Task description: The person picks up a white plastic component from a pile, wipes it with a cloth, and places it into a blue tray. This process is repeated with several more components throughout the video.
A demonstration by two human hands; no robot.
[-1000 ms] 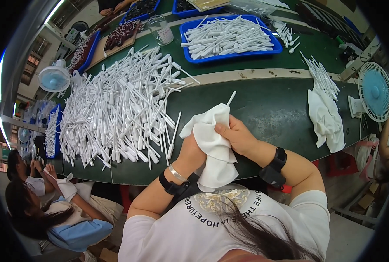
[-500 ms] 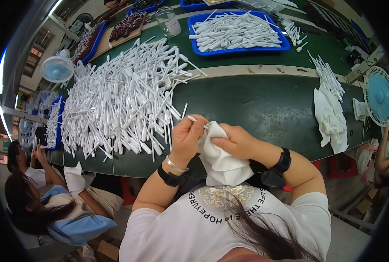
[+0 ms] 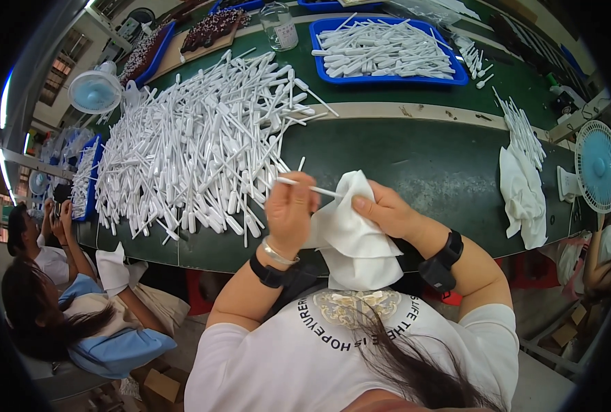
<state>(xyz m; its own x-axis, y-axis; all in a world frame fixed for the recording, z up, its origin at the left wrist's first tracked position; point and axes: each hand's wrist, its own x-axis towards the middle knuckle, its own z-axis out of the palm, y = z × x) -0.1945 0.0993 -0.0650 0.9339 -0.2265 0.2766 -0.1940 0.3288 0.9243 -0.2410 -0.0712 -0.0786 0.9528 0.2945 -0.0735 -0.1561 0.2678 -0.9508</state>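
My left hand (image 3: 290, 216) is closed round a thin white stick (image 3: 327, 191), which points across to the right. The stick's far end goes into a fold of white cloth (image 3: 357, 240). My right hand (image 3: 388, 211) grips that cloth from the other side, thumb on top; the cloth hides the stick's end. Just left of my hands, a large heap of white sticks with thicker, bulb-like ends (image 3: 196, 151) covers the green tabletop (image 3: 429, 172).
Behind a pale strip (image 3: 415, 112) stand a blue tray (image 3: 388, 80) of white sticks and a glass jar (image 3: 279, 31). At right lie another white cloth (image 3: 520, 192), more sticks (image 3: 522, 134) and a fan (image 3: 597, 165). A co-worker (image 3: 106, 329) sits at the lower left.
My left hand has turned, and more of the stick now shows between it and the cloth. The cloth's top stands up taller beside my right hand. The whole view has shifted slightly.
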